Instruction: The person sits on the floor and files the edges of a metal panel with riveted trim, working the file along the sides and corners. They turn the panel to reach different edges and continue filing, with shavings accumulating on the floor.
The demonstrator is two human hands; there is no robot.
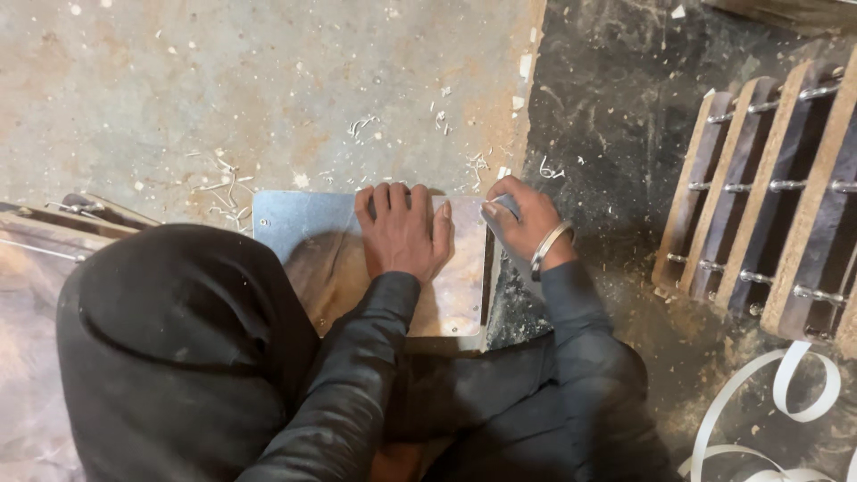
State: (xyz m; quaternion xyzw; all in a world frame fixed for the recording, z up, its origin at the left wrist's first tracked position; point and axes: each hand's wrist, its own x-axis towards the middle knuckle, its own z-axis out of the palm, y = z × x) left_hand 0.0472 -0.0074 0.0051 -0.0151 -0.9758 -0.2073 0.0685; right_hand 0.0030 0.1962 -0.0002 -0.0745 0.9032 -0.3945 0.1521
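On the left, thin pale shavings [223, 183] lie on the floor [178, 80]. Next comes a flat board [295, 223] lying on the floor. The left hand [403, 230] rests open and flat on it, pressing down so it stays put. The right hand [522, 223] is closed around something small (I cannot tell what) at the board's right edge. Wooden slats [768, 196] with metal rods lie far right.

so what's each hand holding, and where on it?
Left hand presses flat on the metal sheet, near its far edge. Right hand grips something small at the sheet's right corner; unclear what.
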